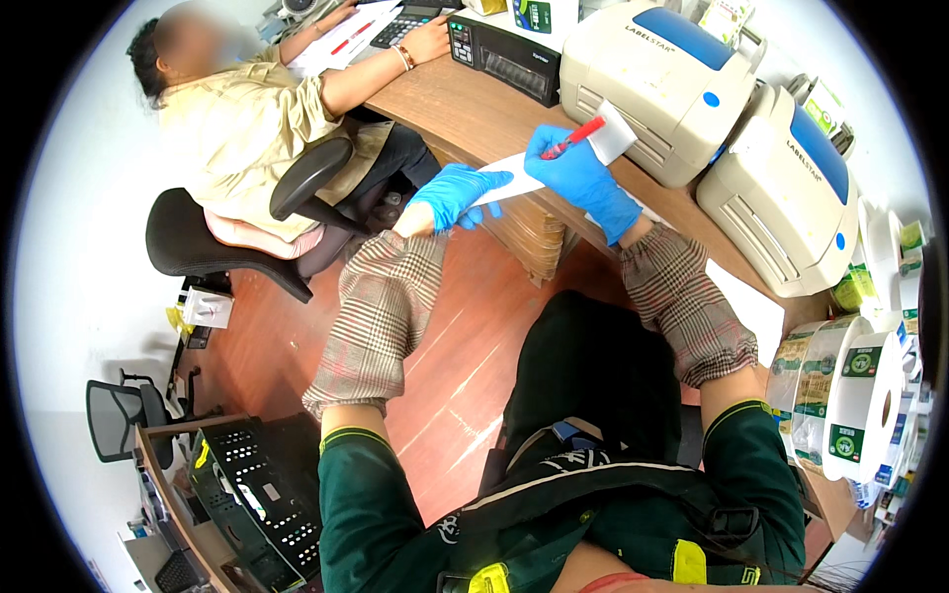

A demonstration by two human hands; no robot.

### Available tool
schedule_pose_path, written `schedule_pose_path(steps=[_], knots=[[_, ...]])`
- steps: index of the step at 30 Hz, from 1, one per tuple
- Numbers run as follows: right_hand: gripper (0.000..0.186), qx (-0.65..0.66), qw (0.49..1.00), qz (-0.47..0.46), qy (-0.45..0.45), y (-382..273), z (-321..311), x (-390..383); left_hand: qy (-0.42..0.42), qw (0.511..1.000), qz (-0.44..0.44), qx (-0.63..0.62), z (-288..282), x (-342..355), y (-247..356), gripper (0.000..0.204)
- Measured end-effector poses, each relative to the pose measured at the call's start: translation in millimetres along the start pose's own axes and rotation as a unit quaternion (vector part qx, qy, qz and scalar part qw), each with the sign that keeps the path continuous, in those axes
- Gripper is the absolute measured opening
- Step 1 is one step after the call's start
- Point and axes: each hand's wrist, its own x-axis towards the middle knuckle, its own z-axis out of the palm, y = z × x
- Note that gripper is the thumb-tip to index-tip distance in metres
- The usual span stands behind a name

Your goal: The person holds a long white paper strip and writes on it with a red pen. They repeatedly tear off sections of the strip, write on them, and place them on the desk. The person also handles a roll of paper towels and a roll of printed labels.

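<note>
Both my hands wear blue gloves. In my right hand (pixel 585 183) a red pen (pixel 579 134) is gripped, slanting up and to the right. Its tip is hidden by the fingers. A long white strip of paper (pixel 514 176) runs beneath that hand, and its far end sticks out past the pen. My left hand (pixel 457 196) pinches the near left end of the strip between thumb and fingers. The paper is held up at the front edge of the wooden desk (pixel 435 109).
Two cream label printers (pixel 657 79) with blue panels stand on the desk at right, beside a black printer (pixel 506 59). Label rolls (pixel 840 395) are stacked at far right. A co-worker (pixel 247 138) sits at left on a black chair (pixel 188 237), hands on the desk near a calculator (pixel 400 28).
</note>
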Motion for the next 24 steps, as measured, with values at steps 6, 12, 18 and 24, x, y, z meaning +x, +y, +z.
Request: schedule_pose_path(steps=[6, 12, 18, 24], knots=[[0.010, 0.005, 0.999, 0.028, -0.016, -3.3, 0.9, -0.9, 0.014, 1.000, -0.001, -0.010, 2.9, -2.5, -0.6, 0.053], [0.011, 0.000, 0.999, 0.031, 0.013, 0.7, 0.8, 0.0, 0.023, 0.999, 0.004, -0.023, 6.4, -3.1, 0.8, 0.052], [0.012, -0.013, 1.000, 0.011, 0.023, -2.7, 0.6, -1.2, 0.025, 0.999, -0.005, -0.022, 6.4, -5.3, 3.5, 0.051], [0.011, -0.015, 0.999, 0.035, 0.027, -2.0, 0.6, -0.7, 0.030, 0.999, -0.004, -0.027, 6.4, -2.5, 0.0, 0.051]])
